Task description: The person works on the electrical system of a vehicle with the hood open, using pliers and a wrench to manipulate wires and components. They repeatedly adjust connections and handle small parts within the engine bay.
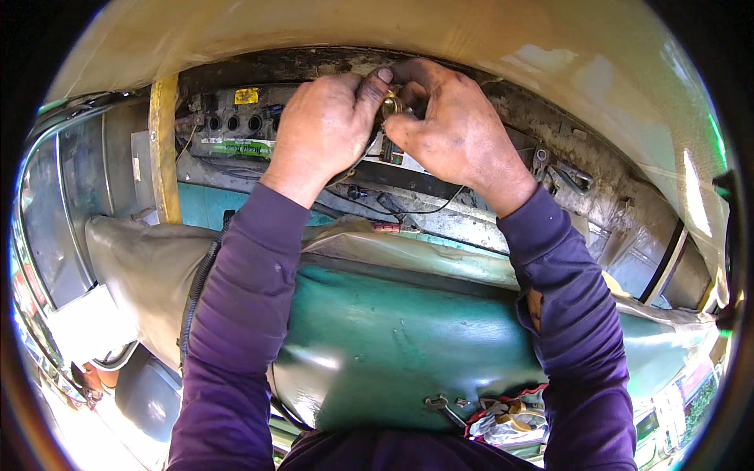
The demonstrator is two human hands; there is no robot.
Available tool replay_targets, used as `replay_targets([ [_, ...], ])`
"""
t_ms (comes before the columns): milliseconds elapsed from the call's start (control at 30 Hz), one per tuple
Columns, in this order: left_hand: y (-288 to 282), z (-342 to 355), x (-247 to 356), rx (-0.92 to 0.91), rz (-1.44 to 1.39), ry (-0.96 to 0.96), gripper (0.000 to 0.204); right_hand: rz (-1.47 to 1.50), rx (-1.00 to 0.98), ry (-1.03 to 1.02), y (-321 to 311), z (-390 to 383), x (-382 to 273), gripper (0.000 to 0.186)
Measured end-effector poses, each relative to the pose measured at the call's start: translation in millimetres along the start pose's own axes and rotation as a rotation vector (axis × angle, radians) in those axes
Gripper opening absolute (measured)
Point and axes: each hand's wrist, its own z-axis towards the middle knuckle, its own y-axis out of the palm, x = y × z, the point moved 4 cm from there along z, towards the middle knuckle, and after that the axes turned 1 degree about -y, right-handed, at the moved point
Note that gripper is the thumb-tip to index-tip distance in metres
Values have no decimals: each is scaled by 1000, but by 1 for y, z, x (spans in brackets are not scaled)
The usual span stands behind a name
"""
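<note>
Both hands meet at the top middle, above a grimy open compartment (377, 177). Between the fingertips sits a small, roundish, brass-coloured metal fitting (391, 104); its exact kind is hard to make out. My left hand (318, 129) pinches it from the left with thumb and fingers. From the other side, my right hand (463, 129) closes on it with curled fingers and thumb. A dark cable (363, 157) runs down from near the fitting, beside my left hand. The fingers hide part of the fitting.
A green padded surface (408, 330) lies below my forearms. Near my body rest an open-end wrench (444, 408) and a red-edged bundle (506, 420) of mixed items. A yellow upright bar (164, 149) stands at left. Dark wires (428, 210) cross the compartment; a tan panel (353, 27) overhangs it.
</note>
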Motion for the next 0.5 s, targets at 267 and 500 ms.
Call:
replay_targets([
  [267,-2,-4,16,279,11,352,31,25,-39,24,1,3,11,40],
  [500,-4,-8,12,174,12,205,27,150,0,76,0,2,18,41],
])
